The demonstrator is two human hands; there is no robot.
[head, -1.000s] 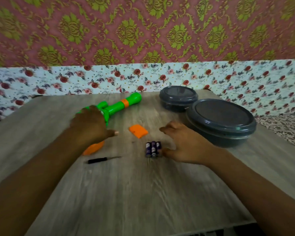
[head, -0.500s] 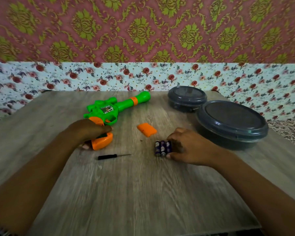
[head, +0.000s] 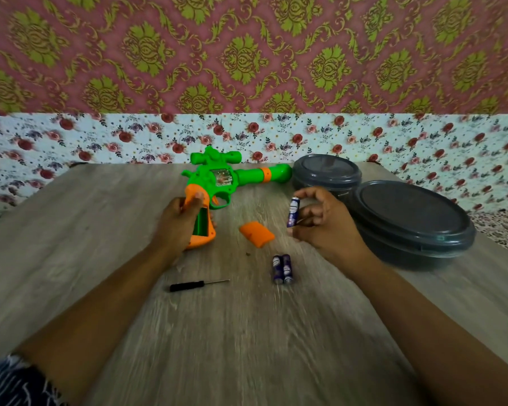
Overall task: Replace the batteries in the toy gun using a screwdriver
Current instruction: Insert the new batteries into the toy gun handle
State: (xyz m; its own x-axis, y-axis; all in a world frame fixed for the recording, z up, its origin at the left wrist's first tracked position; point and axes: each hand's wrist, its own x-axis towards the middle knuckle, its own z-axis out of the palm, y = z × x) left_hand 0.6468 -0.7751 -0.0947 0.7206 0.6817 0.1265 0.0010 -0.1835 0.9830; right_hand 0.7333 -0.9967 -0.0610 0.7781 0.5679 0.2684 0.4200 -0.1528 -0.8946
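Note:
A green toy gun point(head: 226, 180) with an orange grip stands upright above the wooden table, barrel pointing right. My left hand point(head: 178, 221) grips its orange handle, whose battery compartment point(head: 201, 222) is uncovered and faces me. My right hand point(head: 323, 222) holds one purple battery point(head: 293, 211) upright between thumb and fingers, to the right of the gun. Two more purple batteries point(head: 282, 268) lie side by side on the table. The orange compartment cover point(head: 257, 234) lies between my hands. A small black screwdriver point(head: 195, 285) lies nearer me, tip to the right.
Two dark grey lidded round containers stand at the right: a large one point(head: 414, 218) and a smaller one point(head: 326, 171) behind it. The wooden table point(head: 247, 332) meets a floral-papered wall at the back. A patterned cloth shows at the far right edge.
My left hand has lifted the gun upright by its handle. My right hand has picked one battery from the group of three and raised it.

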